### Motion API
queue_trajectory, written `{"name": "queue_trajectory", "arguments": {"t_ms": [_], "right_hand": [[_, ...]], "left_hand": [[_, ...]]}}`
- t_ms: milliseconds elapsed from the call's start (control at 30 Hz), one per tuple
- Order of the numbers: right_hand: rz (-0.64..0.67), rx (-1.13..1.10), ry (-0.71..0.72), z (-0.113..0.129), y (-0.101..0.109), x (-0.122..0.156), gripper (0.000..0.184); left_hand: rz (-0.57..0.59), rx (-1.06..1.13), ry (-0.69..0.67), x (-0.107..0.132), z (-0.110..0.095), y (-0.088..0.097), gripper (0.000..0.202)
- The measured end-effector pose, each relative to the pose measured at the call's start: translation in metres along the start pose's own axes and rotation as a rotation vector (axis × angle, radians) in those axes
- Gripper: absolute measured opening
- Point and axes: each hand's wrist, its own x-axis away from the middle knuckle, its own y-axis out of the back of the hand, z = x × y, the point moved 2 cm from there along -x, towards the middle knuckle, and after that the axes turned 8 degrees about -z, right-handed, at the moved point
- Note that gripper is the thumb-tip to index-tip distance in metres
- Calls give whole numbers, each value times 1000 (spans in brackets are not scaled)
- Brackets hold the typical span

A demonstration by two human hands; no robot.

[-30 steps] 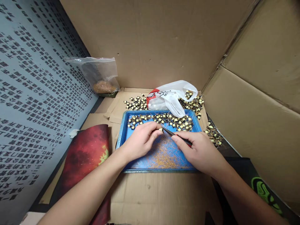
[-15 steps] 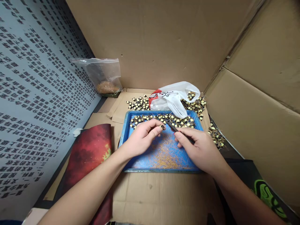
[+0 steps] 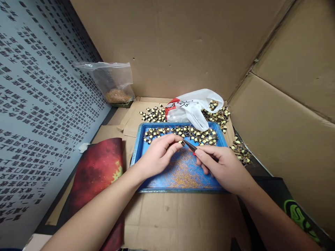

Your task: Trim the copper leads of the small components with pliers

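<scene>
Both hands work over a blue tray [image 3: 137,153]. My left hand [image 3: 157,155] is closed in a pinch on one small yellow-and-black component [image 3: 180,142] at its fingertips. My right hand [image 3: 222,167] grips a thin dark tool with a red mark [image 3: 192,148], whose tip touches that component. Several more of these components [image 3: 193,134] lie in a row along the tray's far side. Fine copper-coloured wire clippings [image 3: 183,172] are strewn on the tray between the hands.
More components lie in piles behind the tray [image 3: 153,114], to the right of the bag [image 3: 220,115] and right of the tray [image 3: 240,150]. A white plastic bag [image 3: 193,106] sits behind the tray. A clear bag with brown matter [image 3: 113,85] stands at back left. Cardboard walls [image 3: 282,115] enclose the spot; a red mat [image 3: 96,174] lies left.
Both hands stay over the tray with only small shifts. The view moved slightly. The tool tip stays at the pinched component.
</scene>
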Motion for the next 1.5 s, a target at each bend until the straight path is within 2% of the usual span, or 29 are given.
{"name": "queue_trajectory", "arguments": {"t_ms": [167, 267, 367, 433, 533, 700, 833, 933, 1067, 1233, 1300, 1400, 1500], "right_hand": [[2, 134, 52, -2, -1, 0, 45], [-15, 197, 80, -1, 0, 3, 46], [-19, 192, 97, 0, -1, 4, 45], [-47, 163, 121, -1, -4, 2, 41], [-155, 151, 217, -6, -7, -2, 26], [-229, 268, 259, -20, -11, -6, 37], [-208, 138, 221, -15, -14, -5, 29], [-183, 47, 212, -7, -21, -5, 28], [-216, -37, 185, -2, -27, -6, 15], [-205, -142, 102, -4, -25, -5, 20], [-196, -188, 81, -4, -22, -6, 21], [-177, -242, 75, -3, -21, -6, 21], [-166, -271, 73, -2, -21, -7, 22]], "left_hand": [[26, 12, 21, 0, 0, 0, 21], [88, 193, 121, 0, 2, -2, 28], [98, 413, 236, 1, 5, -4, 34], [78, 493, 293, 1, 7, -4, 35], [21, 576, 381, 2, 12, -3, 36], [-95, 758, 579, 1, 21, -5, 33], [-88, 856, 722, 0, 18, -8, 37], [-54, 900, 743, 1, 14, -11, 40], [-2, 896, 685, 2, 11, -12, 43], [86, 786, 568, 3, 7, -11, 41], [60, 661, 409, 4, 4, -9, 43], [13, 317, 38, 3, -3, -5, 42], [-3, 103, -234, 4, -9, -4, 24]]}}
